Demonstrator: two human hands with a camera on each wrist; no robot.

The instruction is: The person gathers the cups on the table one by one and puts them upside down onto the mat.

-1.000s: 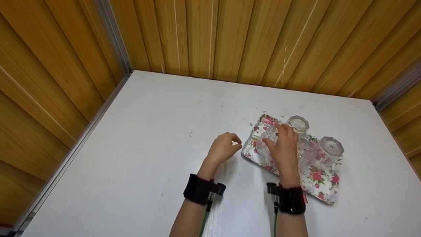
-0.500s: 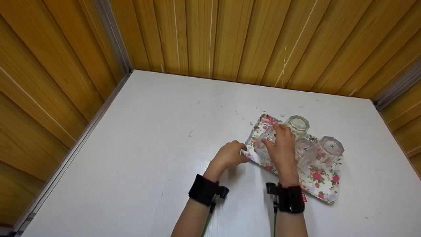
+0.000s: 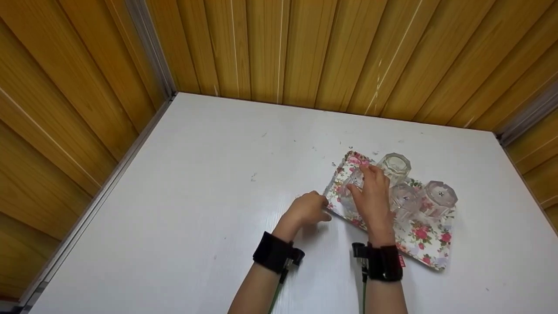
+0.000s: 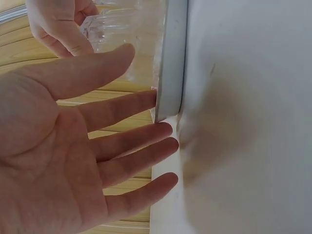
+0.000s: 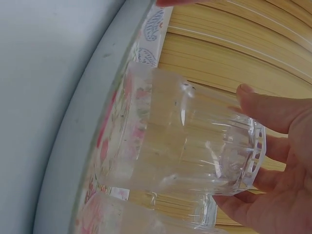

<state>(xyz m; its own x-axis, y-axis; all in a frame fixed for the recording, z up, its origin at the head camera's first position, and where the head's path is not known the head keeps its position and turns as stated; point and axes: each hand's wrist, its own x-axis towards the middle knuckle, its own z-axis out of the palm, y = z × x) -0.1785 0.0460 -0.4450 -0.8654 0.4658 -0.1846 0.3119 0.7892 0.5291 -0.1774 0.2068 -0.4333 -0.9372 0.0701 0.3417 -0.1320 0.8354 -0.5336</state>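
My right hand (image 3: 374, 203) holds an upside-down clear faceted glass (image 5: 195, 131) by its base, thumb on one side and fingers on the other. The glass's rim is down on the floral tray (image 3: 429, 246). My left hand (image 3: 308, 208) is at the tray's near left corner. In the left wrist view its fingers are spread and fairly straight, with the fingertips (image 4: 163, 129) at the tray's edge. More clear glasses, among them one in the middle (image 3: 405, 203) and one on the right (image 3: 440, 196), stand upside down on the tray.
At the tray's far edge is another glass (image 3: 394, 168), slightly greenish. The tray lies at an angle on the right part of a white table (image 3: 196, 183). Wood-patterned panels (image 3: 279, 52) border the table at the back and sides.
My left hand has moved right and towards me, reaching the tray's corner, and its fingers have straightened. The right hand and its glass have shifted slightly left.
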